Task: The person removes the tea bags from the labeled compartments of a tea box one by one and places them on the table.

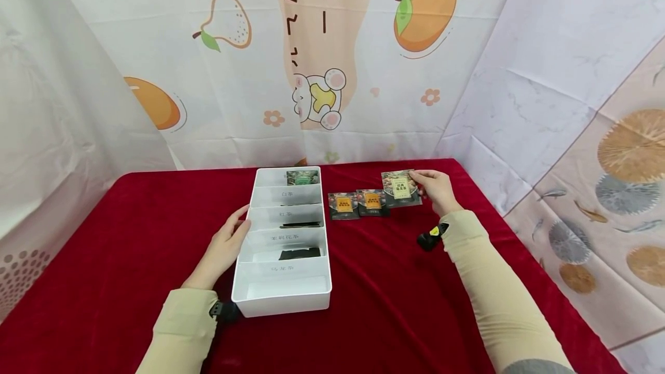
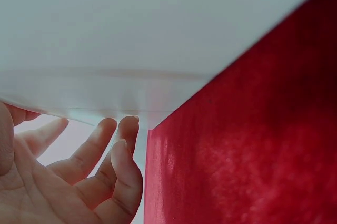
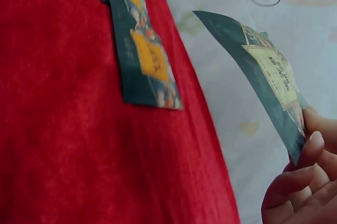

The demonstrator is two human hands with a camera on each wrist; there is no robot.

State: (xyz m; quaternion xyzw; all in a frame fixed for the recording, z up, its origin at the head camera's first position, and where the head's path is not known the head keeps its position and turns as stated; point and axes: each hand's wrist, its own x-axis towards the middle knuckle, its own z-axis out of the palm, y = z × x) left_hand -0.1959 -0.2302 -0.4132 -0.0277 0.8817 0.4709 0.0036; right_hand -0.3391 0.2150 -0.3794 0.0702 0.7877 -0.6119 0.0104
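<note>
My right hand (image 1: pixel 436 189) pinches a dark tea bag sachet (image 1: pixel 401 188) with a pale yellow label by its right edge. The right wrist view shows the sachet (image 3: pixel 268 74) tilted, with thumb and fingertips on its end. Two dark sachets with orange labels, one (image 1: pixel 344 205) beside the other (image 1: pixel 373 202), lie on the cloth to its left. A white divided box (image 1: pixel 280 303) stands left of them. My left hand (image 1: pixel 224 244) rests against the box's left side; in the left wrist view its slightly bent fingers (image 2: pixel 95 150) touch the white wall.
The box's farthest compartment holds a green sachet (image 1: pixel 302 178). Dark sachets (image 1: pixel 300 254) stand in several nearer compartments, and handwritten labels mark the dividers. A red cloth (image 1: pixel 395 305) covers the table. Printed curtains (image 1: pixel 218 103) hang behind and at both sides.
</note>
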